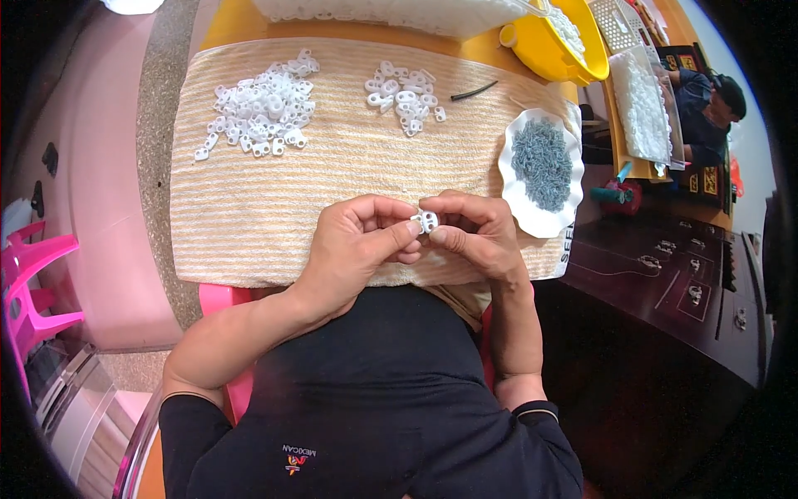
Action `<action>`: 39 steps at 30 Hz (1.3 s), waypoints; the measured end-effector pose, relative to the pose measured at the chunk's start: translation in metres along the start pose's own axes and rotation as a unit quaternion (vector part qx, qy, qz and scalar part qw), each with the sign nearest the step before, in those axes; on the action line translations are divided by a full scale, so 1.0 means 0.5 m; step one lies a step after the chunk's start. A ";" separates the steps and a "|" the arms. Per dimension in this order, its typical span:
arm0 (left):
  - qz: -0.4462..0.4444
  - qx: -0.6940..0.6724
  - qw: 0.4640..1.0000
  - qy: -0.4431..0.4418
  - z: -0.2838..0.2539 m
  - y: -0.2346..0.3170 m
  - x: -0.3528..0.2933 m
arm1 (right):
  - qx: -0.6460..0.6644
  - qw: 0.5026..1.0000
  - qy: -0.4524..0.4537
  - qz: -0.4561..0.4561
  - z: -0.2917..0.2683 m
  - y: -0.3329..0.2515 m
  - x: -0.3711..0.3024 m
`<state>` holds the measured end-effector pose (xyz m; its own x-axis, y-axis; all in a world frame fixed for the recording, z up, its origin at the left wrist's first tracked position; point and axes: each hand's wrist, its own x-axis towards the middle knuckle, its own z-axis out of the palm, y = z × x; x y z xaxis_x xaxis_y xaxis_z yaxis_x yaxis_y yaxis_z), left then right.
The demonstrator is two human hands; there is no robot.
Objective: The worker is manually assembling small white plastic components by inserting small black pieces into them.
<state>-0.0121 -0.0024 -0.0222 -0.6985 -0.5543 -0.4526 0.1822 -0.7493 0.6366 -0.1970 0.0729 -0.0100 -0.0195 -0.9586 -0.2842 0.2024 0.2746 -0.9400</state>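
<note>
My left hand (366,241) and my right hand (478,233) meet over the near part of the towel (349,175). Between their fingertips is a small white plastic cord lock (428,221) with round holes in it. Thumb and forefinger of each hand pinch it from opposite sides. Whether a spring sits inside it is too small to tell. Ahead to the left lies a big heap of white plastic parts (266,104). A smaller group of white parts (406,96) is farther right. Right of my right hand, a scalloped white plate (507,170) holds many small grey metal springs (542,165).
A thin black stick (475,91) lies on the towel. Behind stand a clear bin (391,17) and a yellow basin (532,54) of white parts. A white-filled tray (640,104) stands at right, near another person (706,104). Pink chairs (37,274) are at left.
</note>
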 end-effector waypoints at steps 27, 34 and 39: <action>-0.032 -0.028 0.999 -0.005 0.002 0.008 -0.004 | 0.067 0.998 -0.004 0.019 0.014 -0.011 -0.004; -0.035 -0.029 0.999 -0.017 0.000 0.007 -0.002 | 0.086 0.996 -0.009 -0.021 0.014 0.007 -0.007; -0.047 -0.048 0.997 -0.043 -0.002 0.008 0.002 | 0.093 0.995 -0.011 -0.044 0.021 0.002 -0.011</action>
<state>-0.0115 -0.0063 -0.0208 -0.7710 -0.4506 -0.4500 0.1758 -0.8298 0.5296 -0.1865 0.0775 -0.0075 -0.0249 -0.9803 -0.1959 0.3781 0.1722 -0.9096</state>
